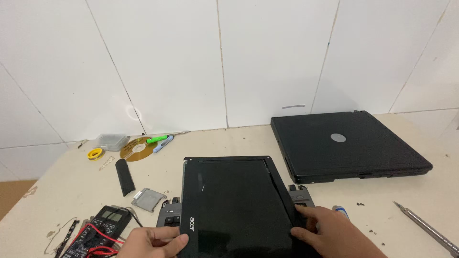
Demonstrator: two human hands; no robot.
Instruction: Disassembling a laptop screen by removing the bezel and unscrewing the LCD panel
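Note:
A black laptop screen panel point(234, 205) lies flat over a partly covered laptop base point(168, 215) near the table's front edge. My left hand point(150, 241) grips the panel's lower left edge, thumb on its bezel. My right hand point(330, 231) holds the lower right edge, fingers curled over the frame next to a grey hinge piece point(300, 193). Both hands sit at the bottom of the view, partly cut off.
A closed black laptop point(349, 143) lies at the back right. A multimeter point(98, 229) with red leads, a small metal plate point(149, 199), a black strip point(125, 177), a gold disc point(138, 148), a yellow tape roll point(95, 153) and pens point(160, 141) lie left. A metal tool point(425, 228) rests right.

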